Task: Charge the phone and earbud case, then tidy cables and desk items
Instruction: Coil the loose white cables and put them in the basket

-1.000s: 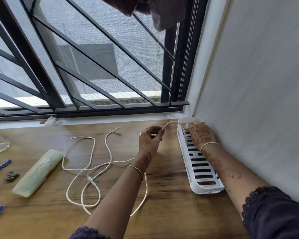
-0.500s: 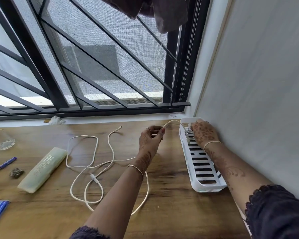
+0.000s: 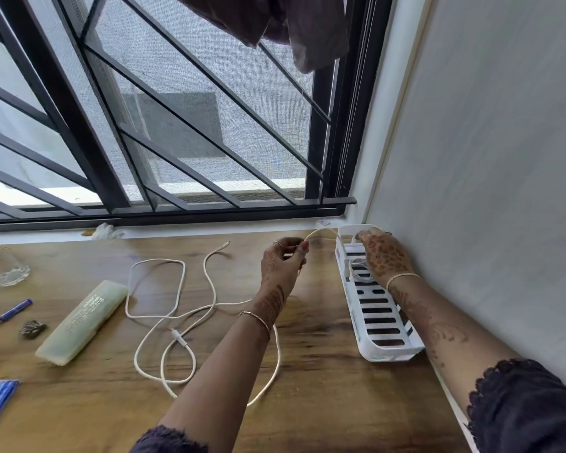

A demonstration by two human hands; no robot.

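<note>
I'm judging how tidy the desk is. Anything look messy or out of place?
Yes: the white cable sprawls in loose, crossing loops over the wooden desk; only the end the left hand pinches arcs into the white basket. A crumpled scrap lies by the window sill.

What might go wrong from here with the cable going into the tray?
1. Loose loops of the cable cross on the desk; if the left hand pulls, they may knot or snag.
2. Slack runs under the left forearm and could catch there.
3. The coil under the right hand in the tray may spring out once released.
</note>
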